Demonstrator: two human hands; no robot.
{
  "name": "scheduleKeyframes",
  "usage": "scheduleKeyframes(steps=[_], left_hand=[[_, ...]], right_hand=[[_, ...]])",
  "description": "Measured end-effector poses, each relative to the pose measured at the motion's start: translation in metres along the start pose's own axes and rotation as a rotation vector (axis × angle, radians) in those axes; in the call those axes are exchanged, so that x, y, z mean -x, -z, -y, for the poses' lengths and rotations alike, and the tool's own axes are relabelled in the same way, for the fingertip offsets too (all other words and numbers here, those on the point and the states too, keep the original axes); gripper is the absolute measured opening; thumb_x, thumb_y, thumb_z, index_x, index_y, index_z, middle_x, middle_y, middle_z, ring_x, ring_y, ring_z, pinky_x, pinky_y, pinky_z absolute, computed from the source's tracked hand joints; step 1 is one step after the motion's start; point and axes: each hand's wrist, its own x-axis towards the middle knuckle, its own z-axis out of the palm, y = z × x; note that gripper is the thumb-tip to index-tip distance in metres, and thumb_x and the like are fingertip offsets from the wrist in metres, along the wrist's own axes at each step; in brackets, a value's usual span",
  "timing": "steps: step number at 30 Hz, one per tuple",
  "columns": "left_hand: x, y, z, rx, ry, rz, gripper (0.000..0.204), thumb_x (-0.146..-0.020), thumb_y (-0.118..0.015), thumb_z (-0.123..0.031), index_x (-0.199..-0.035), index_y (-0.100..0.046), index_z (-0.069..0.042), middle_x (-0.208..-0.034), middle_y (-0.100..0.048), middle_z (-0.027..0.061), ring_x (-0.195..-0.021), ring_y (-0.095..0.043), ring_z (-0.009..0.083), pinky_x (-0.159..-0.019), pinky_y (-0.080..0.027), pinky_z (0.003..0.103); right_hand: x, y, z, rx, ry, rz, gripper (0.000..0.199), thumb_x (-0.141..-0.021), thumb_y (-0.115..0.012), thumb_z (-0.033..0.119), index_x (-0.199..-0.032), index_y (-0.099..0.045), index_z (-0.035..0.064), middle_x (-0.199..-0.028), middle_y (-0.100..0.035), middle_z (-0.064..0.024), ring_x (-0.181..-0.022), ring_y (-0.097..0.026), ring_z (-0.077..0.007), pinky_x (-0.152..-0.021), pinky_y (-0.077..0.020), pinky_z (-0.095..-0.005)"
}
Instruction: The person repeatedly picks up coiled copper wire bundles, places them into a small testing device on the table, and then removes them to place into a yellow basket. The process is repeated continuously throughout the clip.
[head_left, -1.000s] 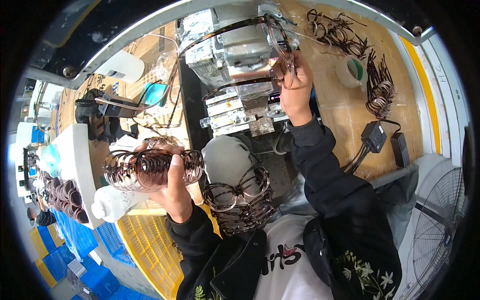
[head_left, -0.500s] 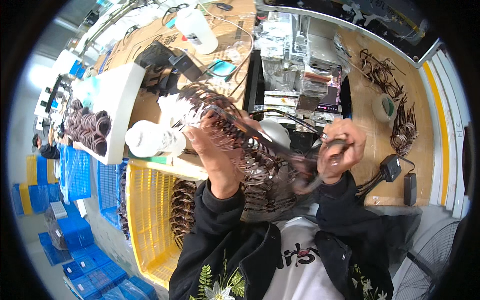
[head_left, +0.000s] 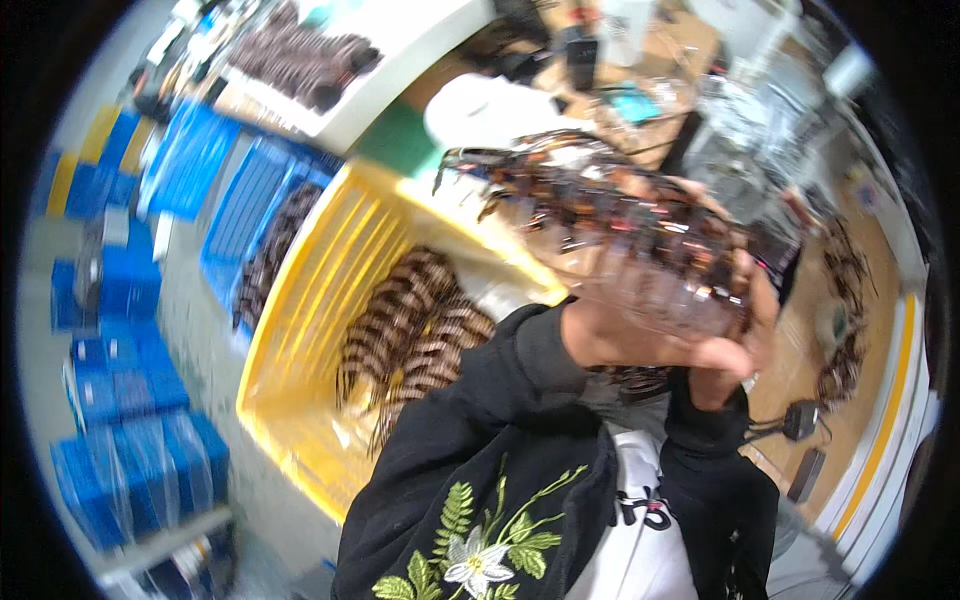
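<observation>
A long nested stack of shiny tortoiseshell-brown eyeglass frames [head_left: 640, 220] is held up in front of me, blurred by motion. My left hand [head_left: 615, 330] is closed on it from below, its fingers partly hidden behind the frames. At the stack's right end, my right hand [head_left: 735, 360] is wrapped round it, thumb toward me. Below and to the left, a yellow plastic basket [head_left: 275, 370] holds banded rows of similar brown frames [head_left: 400, 310]. A white bottle [head_left: 480, 110] lies just beyond the held stack.
At the far left stands a white box [head_left: 425, 55] with brown curved pieces [head_left: 300, 60]. Blue crates [head_left: 140, 470] are piled on the floor at left. More brown frames [head_left: 845, 290] and a black power adapter [head_left: 805, 475] lie on the right-hand bench.
My view has turned left, bringing more of the yellow basket into sight. My right hand has come over to the stack, close to my left hand; the dark, blurred piece it held is no longer distinct.
</observation>
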Motion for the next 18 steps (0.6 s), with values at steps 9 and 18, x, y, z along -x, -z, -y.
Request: scheduleKeyframes(steps=[9,18], left_hand=[[0.12,0.101,-0.04,-0.294,-0.076,-0.557,0.071,-0.065,-0.072,-0.003,-0.125,-0.035,-0.007,-0.096,-0.059,0.0144,-0.088,-0.06,0.0243,-0.077,-0.049,0.039],[0.378,0.371,-0.001,-0.972,1.061,-1.26,0.028,-0.062,-0.072,-0.008,-0.083,-0.056,0.002,-0.071,-0.059,0.0097,-0.063,-0.057,0.0203,-0.062,-0.047,0.036]], right_hand=[[0.015,-0.027,0.017,0.228,0.017,0.575,0.033,-0.087,-0.055,0.002,-0.12,-0.054,-0.0037,-0.122,-0.044,-0.0179,-0.075,-0.052,-0.0135,-0.065,-0.0445,-0.0244],[0.023,0.028,-0.032,0.497,-0.482,0.353,0.032,-0.095,-0.048,0.009,-0.126,-0.046,-0.0001,-0.126,-0.05,-0.0063,-0.077,-0.049,-0.0097,-0.07,-0.0416,-0.0214]])
